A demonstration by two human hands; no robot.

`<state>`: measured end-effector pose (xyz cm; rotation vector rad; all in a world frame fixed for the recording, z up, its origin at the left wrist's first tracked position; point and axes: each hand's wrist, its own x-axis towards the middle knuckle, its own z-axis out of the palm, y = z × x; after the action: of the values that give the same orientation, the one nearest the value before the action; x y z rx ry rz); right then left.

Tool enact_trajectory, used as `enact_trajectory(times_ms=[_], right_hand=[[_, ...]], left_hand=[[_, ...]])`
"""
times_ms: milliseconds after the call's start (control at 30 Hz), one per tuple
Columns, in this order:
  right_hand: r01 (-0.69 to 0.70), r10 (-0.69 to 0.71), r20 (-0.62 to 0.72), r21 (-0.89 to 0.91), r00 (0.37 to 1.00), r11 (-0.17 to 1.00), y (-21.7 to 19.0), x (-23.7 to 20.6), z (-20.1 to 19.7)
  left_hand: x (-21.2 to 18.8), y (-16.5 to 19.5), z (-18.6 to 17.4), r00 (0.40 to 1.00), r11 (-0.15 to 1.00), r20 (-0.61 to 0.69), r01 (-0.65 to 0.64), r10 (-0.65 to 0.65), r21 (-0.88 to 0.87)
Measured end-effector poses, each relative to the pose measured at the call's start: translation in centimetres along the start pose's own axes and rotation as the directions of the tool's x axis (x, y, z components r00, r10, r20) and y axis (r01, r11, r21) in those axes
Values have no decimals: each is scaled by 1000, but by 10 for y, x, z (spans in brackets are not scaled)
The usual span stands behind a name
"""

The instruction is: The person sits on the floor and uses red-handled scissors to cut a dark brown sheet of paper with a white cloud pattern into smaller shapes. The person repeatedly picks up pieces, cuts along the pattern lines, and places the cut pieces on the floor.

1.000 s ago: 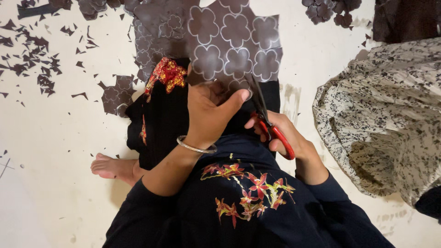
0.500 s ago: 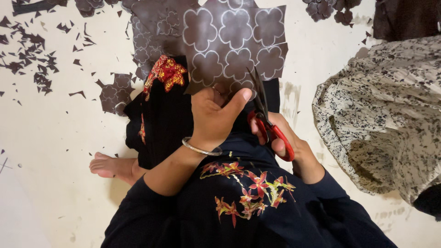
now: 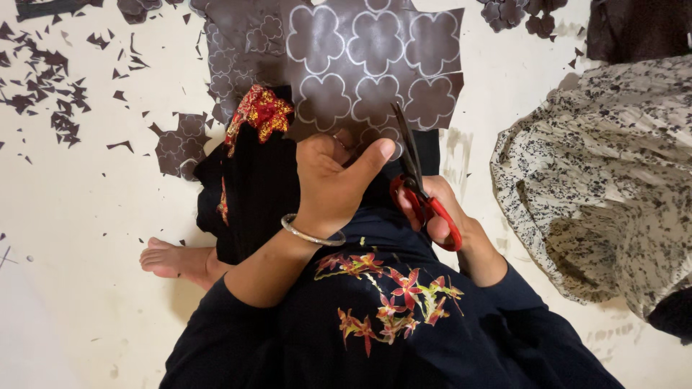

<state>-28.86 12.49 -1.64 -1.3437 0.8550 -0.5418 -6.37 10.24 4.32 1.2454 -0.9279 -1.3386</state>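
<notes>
Head view: left hand [image 3: 335,184] pinches the brown sheet [image 3: 375,68] at its lower edge, right hand [image 3: 432,212] grips red scissors [image 3: 418,184], blades toward 12 o'clock; best follow the white outline slowly, sheet held taut.

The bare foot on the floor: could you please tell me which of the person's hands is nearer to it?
Left. The left hand is up and right of the bare foot; the right hand, holding red scissors, lies farther right.

Left hand [image 3: 333,186] curled, thumb out; right hand [image 3: 432,212] fisted.
</notes>
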Motion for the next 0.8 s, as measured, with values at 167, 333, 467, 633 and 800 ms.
enact_trajectory(times_ms=[167, 333, 467, 633, 800], right_hand=[[24, -24, -23, -12, 999, 1000, 5, 0, 3], [64, -66, -74, -32, 995, 997, 9, 1, 8], [102, -105, -88, -42, 991, 994, 11, 0, 10], [28, -28, -95, -1, 995, 1000, 6, 1, 14], [-51, 49, 62, 22, 997, 998, -20, -2, 3]], left_hand=[[0, -5, 3, 979, 891, 22, -173, 200, -420], [-1, -14, 11, 974, 872, -94, -225, 204, -435], [-5, -19, 15, 955, 835, -150, -297, 257, -463], [-11, -9, 14, 949, 943, -145, -301, 281, -144], [-8, 15, 2, 973, 954, -33, -231, 229, -191]])
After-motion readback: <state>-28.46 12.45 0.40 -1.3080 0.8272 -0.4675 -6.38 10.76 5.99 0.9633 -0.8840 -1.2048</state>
